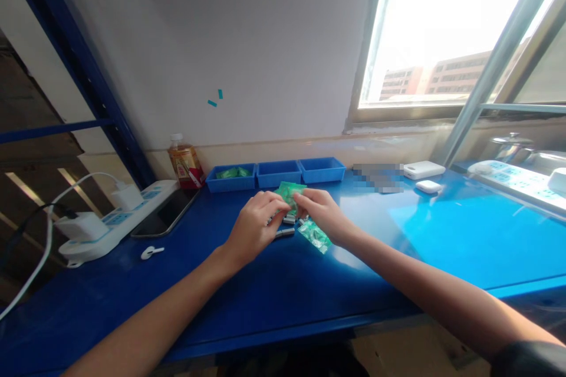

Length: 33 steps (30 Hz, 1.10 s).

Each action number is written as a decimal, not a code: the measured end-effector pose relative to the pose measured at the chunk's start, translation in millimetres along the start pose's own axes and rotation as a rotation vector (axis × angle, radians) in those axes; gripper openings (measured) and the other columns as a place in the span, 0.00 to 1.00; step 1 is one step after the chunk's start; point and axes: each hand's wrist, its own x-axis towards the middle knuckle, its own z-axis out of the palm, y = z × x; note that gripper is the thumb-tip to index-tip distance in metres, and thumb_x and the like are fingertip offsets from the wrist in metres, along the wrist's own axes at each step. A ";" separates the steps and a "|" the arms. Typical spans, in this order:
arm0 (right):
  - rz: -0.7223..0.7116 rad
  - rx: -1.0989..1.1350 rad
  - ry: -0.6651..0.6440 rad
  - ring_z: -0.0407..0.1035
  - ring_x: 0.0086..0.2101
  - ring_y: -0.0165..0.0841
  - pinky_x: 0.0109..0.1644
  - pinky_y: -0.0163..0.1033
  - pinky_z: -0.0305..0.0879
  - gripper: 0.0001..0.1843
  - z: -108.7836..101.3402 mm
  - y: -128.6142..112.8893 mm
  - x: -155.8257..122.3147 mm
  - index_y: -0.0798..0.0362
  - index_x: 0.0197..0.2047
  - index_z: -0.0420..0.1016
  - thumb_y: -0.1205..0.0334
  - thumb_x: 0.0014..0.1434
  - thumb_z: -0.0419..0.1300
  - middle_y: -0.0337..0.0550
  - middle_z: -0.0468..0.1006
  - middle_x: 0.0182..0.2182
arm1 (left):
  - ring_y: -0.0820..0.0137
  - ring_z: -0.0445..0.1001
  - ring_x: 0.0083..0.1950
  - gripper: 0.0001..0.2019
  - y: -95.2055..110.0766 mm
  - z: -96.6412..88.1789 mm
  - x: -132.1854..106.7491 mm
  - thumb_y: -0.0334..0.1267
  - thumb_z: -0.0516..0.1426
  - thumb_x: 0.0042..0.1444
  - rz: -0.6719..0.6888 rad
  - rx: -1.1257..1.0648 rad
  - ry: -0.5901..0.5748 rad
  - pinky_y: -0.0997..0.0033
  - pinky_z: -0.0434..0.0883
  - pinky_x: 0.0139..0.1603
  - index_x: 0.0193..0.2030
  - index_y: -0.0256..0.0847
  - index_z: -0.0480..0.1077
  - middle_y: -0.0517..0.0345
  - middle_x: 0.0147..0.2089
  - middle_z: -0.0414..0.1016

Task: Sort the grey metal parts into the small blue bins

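A: What do you notice first about the place?
B: A blue table stands against a pale wall, and a bright window is at the right. I suppose the light helps with such small things.

A: And where are the hands?
B: Both are over the table, near together. The right hand has thumb and fingers pinched on a green packet. The left hand is also in a pinch, most likely on the lower left edge of the same packet, though its fingers hide the exact contact.

A: Why hold it in this way?
B: It looks thin and light, so I think that fingertips from two sides steady it better than a fist.

A: What lies under?
B: Small metal cylinders are just below it, and a second green packet lies beside the right hand. So close, they need little reaching, I would judge.

A: And the trays?
B: Three blue trays stand in a row behind; the left one has green packets inside. Such a row probably keeps things apart. The phone and the bottle are further left, likely to be out of the way.
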 end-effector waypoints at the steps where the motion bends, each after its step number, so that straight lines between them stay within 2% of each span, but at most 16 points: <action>1: -0.080 -0.096 0.047 0.62 0.24 0.29 0.28 0.34 0.59 0.19 0.2 1.8 -0.4 0.55 0.24 0.67 0.52 0.60 0.53 0.38 0.66 0.20 | 0.63 0.71 0.45 0.08 1.1 0.4 0.9 0.44 0.56 0.57 -0.066 -0.036 -0.003 0.63 0.65 0.49 0.37 0.45 0.74 0.54 0.40 0.75; 3: -0.304 -0.314 0.095 0.63 0.27 0.30 0.31 0.35 0.60 0.13 0.1 5.4 -2.0 0.55 0.30 0.72 0.58 0.62 0.52 0.39 0.67 0.24 | 0.63 0.72 0.42 0.15 1.6 -0.2 4.3 0.51 0.55 0.56 -0.272 -0.219 -0.009 0.65 0.67 0.43 0.36 0.42 0.74 0.53 0.39 0.76; 5: -0.511 -0.517 0.088 0.64 0.33 0.33 0.37 0.38 0.63 0.12 -0.4 8.6 -3.8 0.53 0.42 0.75 0.65 0.62 0.51 0.44 0.70 0.32 | 0.64 0.73 0.36 0.24 0.1 -1.8 8.1 0.59 0.51 0.55 -0.510 -0.486 -0.020 0.68 0.66 0.35 0.34 0.39 0.73 0.51 0.35 0.76; 7: -0.608 -0.662 0.066 0.64 0.40 0.37 0.43 0.42 0.65 0.17 -0.5 11.3 -5.4 0.49 0.51 0.73 0.68 0.62 0.49 0.48 0.69 0.40 | 0.68 0.72 0.30 0.25 -2.3 -3.2 10.5 0.60 0.52 0.53 -0.668 -0.690 -0.033 0.71 0.64 0.29 0.31 0.37 0.72 0.52 0.31 0.75; 9: -0.637 -0.744 0.067 0.61 0.44 0.39 0.46 0.45 0.66 0.20 -0.2 13.1 -6.5 0.47 0.54 0.71 0.70 0.61 0.49 0.50 0.67 0.44 | 0.71 0.71 0.27 0.20 -4.8 -3.6 11.1 0.55 0.57 0.50 -0.708 -0.741 -0.044 0.73 0.63 0.27 0.32 0.37 0.72 0.54 0.31 0.74; 12: -0.623 -0.756 0.058 0.57 0.49 0.43 0.50 0.49 0.66 0.22 -0.5 14.5 -7.8 0.50 0.56 0.68 0.70 0.59 0.52 0.52 0.64 0.48 | 0.70 0.71 0.28 0.13 -10.6 -4.9 11.2 0.47 0.57 0.52 -0.621 -0.567 -0.043 0.73 0.64 0.27 0.35 0.38 0.73 0.56 0.33 0.75; 15: -0.576 -0.732 0.056 0.57 0.49 0.44 0.52 0.53 0.65 0.22 -2.7 14.9 -8.1 0.51 0.57 0.66 0.68 0.58 0.55 0.53 0.63 0.48 | 0.66 0.73 0.33 0.10 -24.8 -15.3 15.8 0.43 0.55 0.55 -0.405 -0.127 0.077 0.70 0.66 0.34 0.37 0.41 0.74 0.56 0.34 0.76; 18: -0.535 -0.739 0.045 0.57 0.49 0.45 0.51 0.56 0.64 0.20 -5.4 15.5 -6.9 0.52 0.55 0.66 0.65 0.59 0.55 0.53 0.64 0.47 | 0.62 0.73 0.45 0.10 -50.7 -37.9 28.5 0.40 0.53 0.57 -0.180 0.302 0.251 0.68 0.65 0.48 0.42 0.43 0.73 0.54 0.42 0.76; 20: -0.510 -0.753 0.030 0.57 0.49 0.46 0.51 0.56 0.64 0.19 -6.3 16.2 -5.8 0.53 0.54 0.67 0.63 0.59 0.56 0.54 0.64 0.47 | 0.62 0.72 0.46 0.12 -72.8 -54.6 40.9 0.38 0.51 0.59 -0.147 0.471 0.313 0.68 0.64 0.50 0.44 0.42 0.73 0.52 0.43 0.75; 22: -0.493 -0.767 0.016 0.56 0.50 0.47 0.50 0.56 0.65 0.17 -6.5 16.9 -4.9 0.53 0.52 0.69 0.62 0.60 0.56 0.54 0.64 0.47 | 0.63 0.72 0.46 0.13 -96.1 -67.4 54.6 0.37 0.49 0.60 -0.135 0.584 0.325 0.68 0.64 0.50 0.46 0.43 0.72 0.51 0.45 0.74; 24: -0.481 -0.782 0.011 0.56 0.50 0.47 0.51 0.55 0.64 0.15 -6.3 17.0 -4.5 0.52 0.50 0.70 0.61 0.60 0.56 0.53 0.64 0.47 | 0.61 0.71 0.48 0.14 -118.2 -74.5 67.0 0.37 0.48 0.61 -0.138 0.660 0.263 0.65 0.63 0.50 0.47 0.43 0.72 0.50 0.47 0.73; 27: -0.463 -0.812 -0.001 0.56 0.51 0.46 0.51 0.54 0.64 0.14 -6.6 16.1 -4.3 0.52 0.49 0.71 0.59 0.60 0.57 0.52 0.64 0.47 | 0.58 0.69 0.49 0.16 -144.9 -76.8 80.4 0.35 0.47 0.60 -0.151 0.683 0.073 0.62 0.62 0.51 0.47 0.41 0.73 0.48 0.49 0.72; 33: -0.424 -0.868 -0.018 0.55 0.51 0.46 0.53 0.53 0.62 0.14 -11.3 14.9 -3.5 0.53 0.48 0.73 0.58 0.60 0.56 0.53 0.64 0.46 | 0.58 0.69 0.49 0.16 -174.2 -63.2 91.5 0.29 0.49 0.54 -0.143 0.625 -0.114 0.62 0.63 0.52 0.41 0.39 0.77 0.47 0.50 0.71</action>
